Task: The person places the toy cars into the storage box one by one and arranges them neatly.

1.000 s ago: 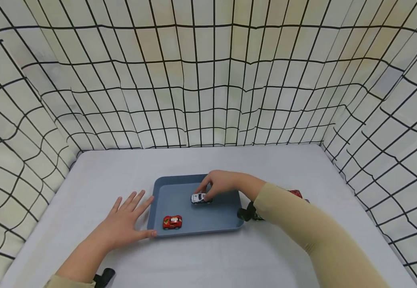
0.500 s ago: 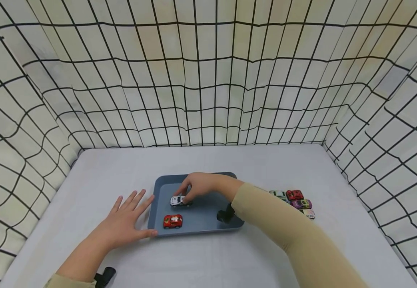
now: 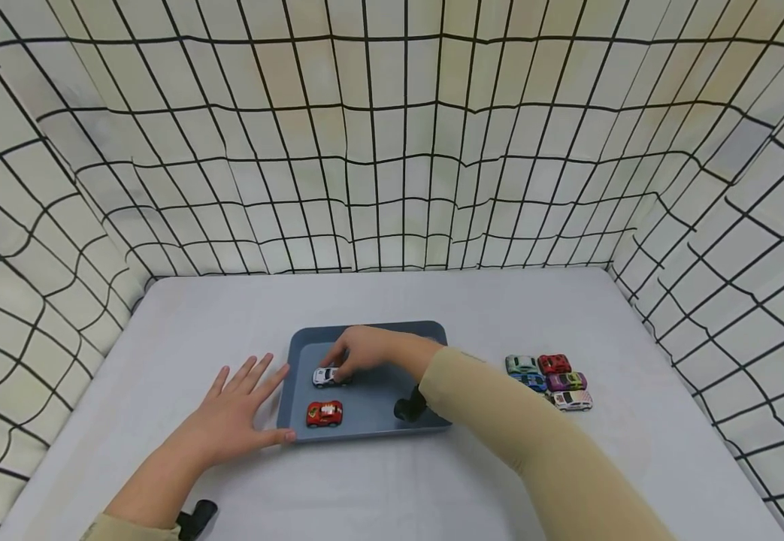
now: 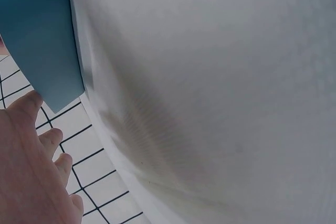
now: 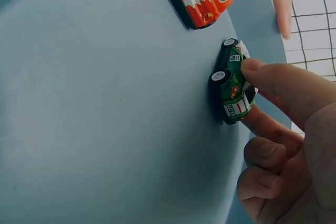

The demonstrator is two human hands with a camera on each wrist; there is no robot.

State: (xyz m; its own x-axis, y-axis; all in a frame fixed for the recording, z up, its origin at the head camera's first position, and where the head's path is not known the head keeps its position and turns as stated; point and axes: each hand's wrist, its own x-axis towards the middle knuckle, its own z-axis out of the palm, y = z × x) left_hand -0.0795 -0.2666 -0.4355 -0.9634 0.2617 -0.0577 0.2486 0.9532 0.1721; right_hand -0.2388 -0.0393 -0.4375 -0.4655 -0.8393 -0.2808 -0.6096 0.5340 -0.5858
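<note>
My right hand (image 3: 367, 349) pinches a small toy car (image 3: 324, 376) between thumb and fingers, low over the left part of the blue-grey tray (image 3: 371, 422). In the right wrist view this toy car (image 5: 227, 85) shows a green side with a number label, white wheels and some white above. A red toy car (image 3: 324, 413) with yellow and white markings sits in the tray just nearer to me. Fingers spread, my left hand (image 3: 232, 417) lies at the tray's left edge, its thumb at the near left corner. The left wrist view shows that hand (image 4: 31, 171) beside the tray's blue wall (image 4: 47, 40).
Right of the tray, several toy cars stand in a cluster on the white table, among them a mint one (image 3: 522, 364), a red one (image 3: 555, 364), a purple one (image 3: 567, 381) and a white one (image 3: 572, 400). A black grid net (image 3: 403, 158) surrounds the table's back and sides.
My right hand has carried the pinched toy car leftward across the tray, to behind the red one. The clustered cars have come into view from behind the right sleeve. My left hand stays put.
</note>
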